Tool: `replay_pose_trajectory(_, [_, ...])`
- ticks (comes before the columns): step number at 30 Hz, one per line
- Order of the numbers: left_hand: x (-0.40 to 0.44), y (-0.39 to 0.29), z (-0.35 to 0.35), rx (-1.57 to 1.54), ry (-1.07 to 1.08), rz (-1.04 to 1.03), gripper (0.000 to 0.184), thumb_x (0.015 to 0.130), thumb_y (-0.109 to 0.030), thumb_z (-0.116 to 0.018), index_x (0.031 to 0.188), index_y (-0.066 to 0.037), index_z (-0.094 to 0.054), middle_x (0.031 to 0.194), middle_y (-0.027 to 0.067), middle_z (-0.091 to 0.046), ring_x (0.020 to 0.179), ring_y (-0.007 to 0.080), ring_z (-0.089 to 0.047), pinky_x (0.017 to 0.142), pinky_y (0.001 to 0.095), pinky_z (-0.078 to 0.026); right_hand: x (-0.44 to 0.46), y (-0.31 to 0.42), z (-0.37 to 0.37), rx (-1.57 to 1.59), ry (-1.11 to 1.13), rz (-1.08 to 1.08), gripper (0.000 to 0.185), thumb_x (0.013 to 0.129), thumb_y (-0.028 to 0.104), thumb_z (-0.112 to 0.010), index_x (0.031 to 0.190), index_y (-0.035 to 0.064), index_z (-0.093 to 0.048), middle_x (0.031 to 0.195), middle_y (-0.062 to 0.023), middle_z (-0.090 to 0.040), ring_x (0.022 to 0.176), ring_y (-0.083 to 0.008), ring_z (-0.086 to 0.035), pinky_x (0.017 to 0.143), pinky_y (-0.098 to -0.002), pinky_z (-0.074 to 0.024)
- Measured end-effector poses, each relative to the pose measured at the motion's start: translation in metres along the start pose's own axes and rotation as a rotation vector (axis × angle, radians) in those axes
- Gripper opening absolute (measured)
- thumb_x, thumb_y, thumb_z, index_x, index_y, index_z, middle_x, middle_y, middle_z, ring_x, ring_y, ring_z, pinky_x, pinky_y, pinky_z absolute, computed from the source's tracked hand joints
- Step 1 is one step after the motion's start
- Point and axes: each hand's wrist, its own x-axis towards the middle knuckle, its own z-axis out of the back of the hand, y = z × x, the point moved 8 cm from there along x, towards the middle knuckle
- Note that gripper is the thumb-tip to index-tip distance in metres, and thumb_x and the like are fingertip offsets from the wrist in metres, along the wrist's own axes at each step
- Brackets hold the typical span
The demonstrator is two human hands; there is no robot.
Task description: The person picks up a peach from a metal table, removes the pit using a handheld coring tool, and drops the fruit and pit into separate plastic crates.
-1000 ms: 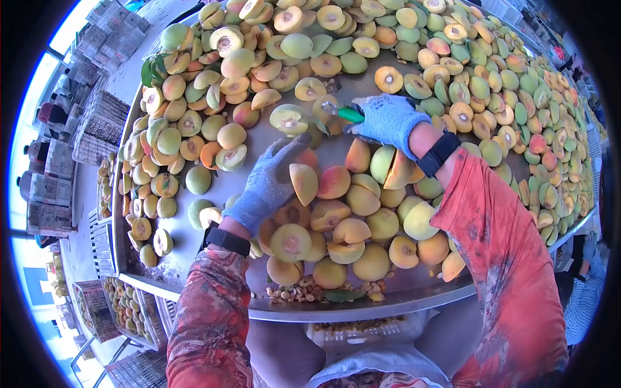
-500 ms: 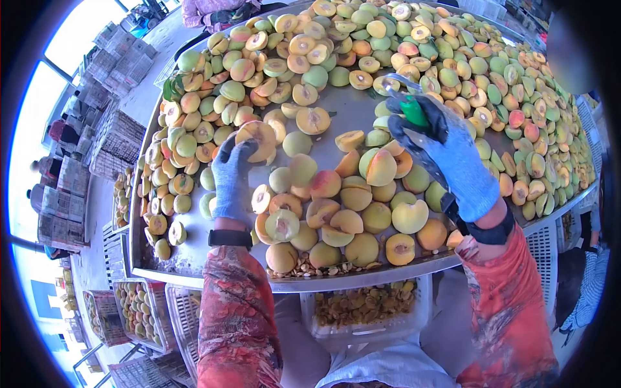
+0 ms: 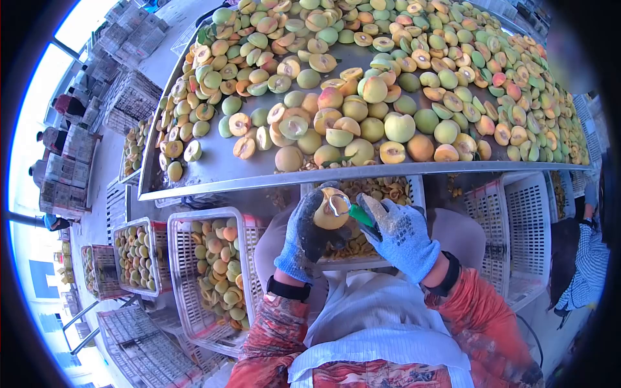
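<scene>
My left hand (image 3: pixel 301 237), in a blue and dark glove, is closed around a halved peach (image 3: pixel 328 217) with its cut face toward the tool. In my right hand (image 3: pixel 404 236), also gloved, is a green-handled pitting tool (image 3: pixel 359 215). Its curved metal loop touches the cut face of the peach half. Both hands are in front of the metal table (image 3: pixel 362 172), above a white crate (image 3: pixel 419 189) of brownish fruit scraps between my knees. Many whole and halved peaches (image 3: pixel 399 127) lie heaped on the table.
To the left stand a white crate of peaches (image 3: pixel 223 258) and another filled crate (image 3: pixel 139 255). White perforated crates (image 3: pixel 527 226) are at the right. People (image 3: pixel 55 139) are beside stacked crates at far left. A person's checked sleeve (image 3: pixel 585 275) shows at right.
Both hands have come back from over the table to just past its near edge. The tool's loop now meets the peach half in my left hand. The view has tilted downward.
</scene>
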Motion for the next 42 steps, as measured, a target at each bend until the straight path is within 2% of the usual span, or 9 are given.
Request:
replay_pose_trajectory(3, [-0.023, 0.001, -0.026, -0.217, 0.005, 0.206, 0.034, 0.09, -0.026, -0.051, 0.116, -0.003, -0.051, 0.102, 0.008, -0.058, 0.087, 0.0146, -0.057, 0.063, 0.0273, -0.052, -0.018, 0.006, -0.005, -0.233, 0.007, 0.111, 0.058, 0.074, 0.025, -0.063, 0.125, 0.0089, -0.042, 0.084, -0.0122, -0.056, 0.068, -0.0279, -0.058, 0.058, -0.039, -0.044])
replay_pose_trajectory(9, [-0.031, -0.014, -0.019, 0.337, -0.225, -0.196, 0.027, 0.091, -0.022, -0.051, 0.106, -0.001, -0.06, 0.097, 0.0067, -0.062, 0.086, 0.0118, -0.056, 0.076, 0.0252, -0.046, -0.038, 0.017, -0.009, -0.253, 0.133, 0.136, 0.055, 0.073, 0.018, -0.058, 0.122, -0.0021, -0.042, 0.079, -0.0157, -0.057, 0.06, -0.0295, -0.059, 0.054, -0.038, -0.0462])
replay_pose_trajectory(15, [-0.044, -0.013, -0.024, 0.421, -0.282, -0.309, 0.025, 0.09, -0.016, -0.051, 0.105, 0.002, -0.06, 0.094, 0.0078, -0.064, 0.084, 0.0105, -0.057, 0.076, 0.0251, -0.046, -0.05, 0.024, -0.016, 0.276, 0.135, 0.073, 0.049, 0.073, 0.018, -0.064, 0.113, -0.004, -0.046, 0.073, -0.0188, -0.058, 0.057, -0.0287, -0.061, 0.051, -0.0379, -0.0477])
replay_pose_trajectory(20, [-0.039, -0.02, -0.027, 0.421, -0.242, -0.247, 0.024, 0.089, -0.014, -0.053, 0.105, 0.002, -0.06, 0.096, 0.0073, -0.064, 0.084, 0.0115, -0.058, 0.075, 0.0244, -0.047, -0.057, 0.016, -0.04, 1.396, 0.678, -0.499, 0.034, 0.074, 0.014, -0.066, 0.102, 0.0039, -0.049, 0.065, -0.0046, -0.052, 0.047, -0.0123, -0.05, 0.039, -0.0254, -0.0407])
replay_pose_trajectory(25, [-0.038, 0.0, -0.021, 0.135, -0.334, -0.132, 0.024, 0.088, -0.012, -0.055, 0.105, 0.004, -0.059, 0.096, 0.007, -0.064, 0.085, 0.0129, -0.058, 0.076, 0.0244, -0.046, -0.053, 0.018, -0.039, 1.244, 0.657, -0.481, 0.034, 0.076, 0.012, -0.064, 0.105, 0.0053, -0.049, 0.065, -0.0009, -0.049, 0.047, -0.008, -0.047, 0.037, -0.0229, -0.0386])
replay_pose_trajectory(29, [-0.036, -0.025, -0.033, 0.362, -0.251, -0.375, 0.024, 0.089, -0.014, -0.054, 0.103, 0.004, -0.061, 0.095, 0.0072, -0.064, 0.08, 0.0112, -0.058, 0.071, 0.0233, -0.047, -0.056, 0.024, -0.037, 1.456, 0.682, -0.513, 0.036, 0.076, 0.013, -0.065, 0.108, 0.0053, -0.051, 0.069, -0.0009, -0.053, 0.047, -0.0079, -0.047, 0.039, -0.0225, -0.0402])
replay_pose_trajectory(32, [-0.026, -0.011, -0.037, 0.468, -0.147, -0.043, 0.026, 0.09, -0.019, -0.052, 0.099, 0.003, -0.063, 0.089, 0.0066, -0.065, 0.076, 0.0114, -0.059, 0.067, 0.0233, -0.048, -0.053, 0.007, -0.041, 1.093, 0.678, -0.399, 0.036, 0.076, 0.016, -0.067, 0.107, 0.0054, -0.053, 0.072, -0.0011, -0.054, 0.046, -0.0074, -0.046, 0.039, -0.0221, -0.0398])
replay_pose_trajectory(37, [-0.021, -0.027, -0.062, 0.286, 0.011, -0.134, 0.024, 0.089, -0.016, -0.051, 0.101, 0.001, -0.063, 0.09, 0.0072, -0.066, 0.075, 0.012, -0.059, 0.071, 0.0245, -0.048, -0.066, 0.021, -0.031, 2.015, 0.76, -0.509, 0.035, 0.074, 0.015, -0.068, 0.105, 0.006, -0.054, 0.074, -0.0022, -0.057, 0.045, -0.0072, -0.046, 0.039, -0.0202, -0.0372])
replay_pose_trajectory(42, [0.003, -0.02, -0.038, 0.839, -0.216, -0.234, 0.024, 0.089, -0.018, -0.051, 0.095, 0.001, -0.064, 0.083, 0.0073, -0.066, 0.071, 0.0117, -0.06, 0.065, 0.0251, -0.048, -0.051, 0.007, -0.042, 1.681, 0.616, -0.4, 0.034, 0.078, 0.011, -0.064, 0.11, 0.0062, -0.054, 0.076, -0.0003, -0.057, 0.049, -0.0066, -0.047, 0.042, -0.0207, -0.0375])
